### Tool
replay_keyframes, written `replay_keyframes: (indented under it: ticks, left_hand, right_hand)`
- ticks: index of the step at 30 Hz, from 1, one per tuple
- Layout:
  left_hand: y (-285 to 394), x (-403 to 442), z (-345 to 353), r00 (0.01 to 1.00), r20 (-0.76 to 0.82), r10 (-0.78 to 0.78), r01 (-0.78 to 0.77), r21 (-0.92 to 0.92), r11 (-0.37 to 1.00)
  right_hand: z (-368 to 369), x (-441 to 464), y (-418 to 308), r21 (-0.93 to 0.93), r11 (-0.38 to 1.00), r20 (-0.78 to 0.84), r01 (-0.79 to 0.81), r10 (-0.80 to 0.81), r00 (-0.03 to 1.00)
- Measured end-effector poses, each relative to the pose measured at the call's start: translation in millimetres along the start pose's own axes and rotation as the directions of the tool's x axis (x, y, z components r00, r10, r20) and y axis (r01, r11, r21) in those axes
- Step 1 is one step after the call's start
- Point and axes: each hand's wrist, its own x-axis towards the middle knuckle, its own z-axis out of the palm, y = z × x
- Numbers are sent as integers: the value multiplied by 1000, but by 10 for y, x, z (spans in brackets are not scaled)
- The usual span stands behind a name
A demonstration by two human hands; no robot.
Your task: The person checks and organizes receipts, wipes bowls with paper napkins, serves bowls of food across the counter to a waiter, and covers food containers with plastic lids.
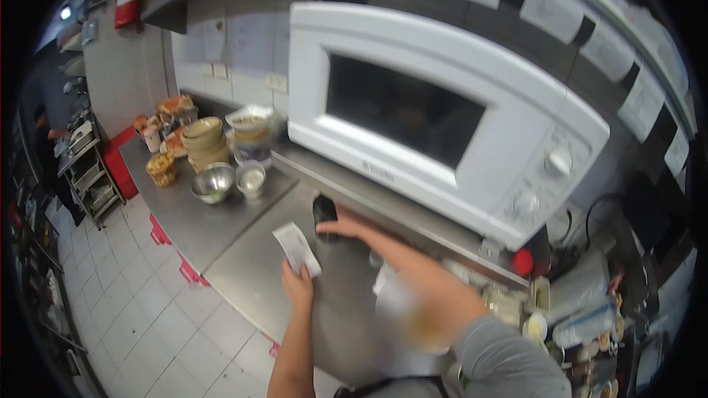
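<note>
My left hand (298,284) is closed on the lower end of a white paper slip (296,248), held above the steel counter (254,280). Just right of the slip, my right hand (341,224) grips a small black object (323,209) near the counter's back edge. What the black object is cannot be made out. Beneath my right forearm is a white round thing, blurred.
A white microwave (442,118) fills the back. To the left stand stacked bowls (204,140), a metal bowl (214,182) and a small cup (251,178). Food containers (537,324) crowd the right. A person (50,155) stands at the far left.
</note>
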Motion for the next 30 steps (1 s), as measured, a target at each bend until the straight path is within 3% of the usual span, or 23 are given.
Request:
replay_keyframes:
  ticks: [1, 3, 5, 7, 9, 11, 14, 17, 18, 21, 24, 27, 30]
  left_hand:
    - [92, 20, -45, 999, 27, -23, 26, -129, 991]
    - [187, 49, -102, 997, -49, 59, -70, -248, 966]
    - [305, 42, -156, 978, -143, 153, -182, -221, 958]
    - [269, 57, -147, 975, -121, 184, -206, -207, 956]
    - [147, 61, -131, 979, -62, 194, -202, -197, 959]
    - [33, 76, -83, 983, 38, 180, -170, -185, 968]
    - [-58, 87, -15, 983, 113, 143, -97, -339, 936]
    - [206, -9, -64, 914, 400, -75, 315, -577, 753]
    - [314, -59, -65, 890, 454, -39, 340, -606, 719]
    - [524, -139, -30, 819, 560, 120, 430, -739, 519]
    - [1026, -218, -176, 797, 575, 185, 404, -735, 545]
    - [1331, -251, -283, 737, 642, 211, 445, -696, 563]
    - [1224, -307, -102, 743, 600, 296, 303, -697, 650]
  right_hand:
    - [-163, -168, -70, 21, 998, 4, 53, -53, 999]
    - [-498, -621, -291, -87, 996, 26, -6, 8, 1000]
    - [-679, -1061, -169, -58, 985, 37, -164, 166, 985]
    - [-1073, -1475, -455, -9, 878, 82, -479, 478, 875]
    - [-1233, -1782, -252, -28, 921, -58, -389, 387, 920]
    - [-1338, -2004, -160, -43, 858, 34, -512, 513, 857]
    - [-1137, -2215, -51, 26, 840, 127, -542, 535, 835]
    - [-554, -2287, 415, 143, 799, 129, -584, 570, 811]
    - [-390, -2274, 534, 181, 772, 118, -609, 598, 793]
    - [-127, -2111, 454, 13, 921, -96, -389, 389, 916]
    - [43, -1846, 242, -84, 956, -169, -281, 264, 950]
    - [141, -1697, -1, -48, 919, -52, -391, 389, 920]
    - [327, -1698, 195, 144, 972, -21, -183, 188, 982]
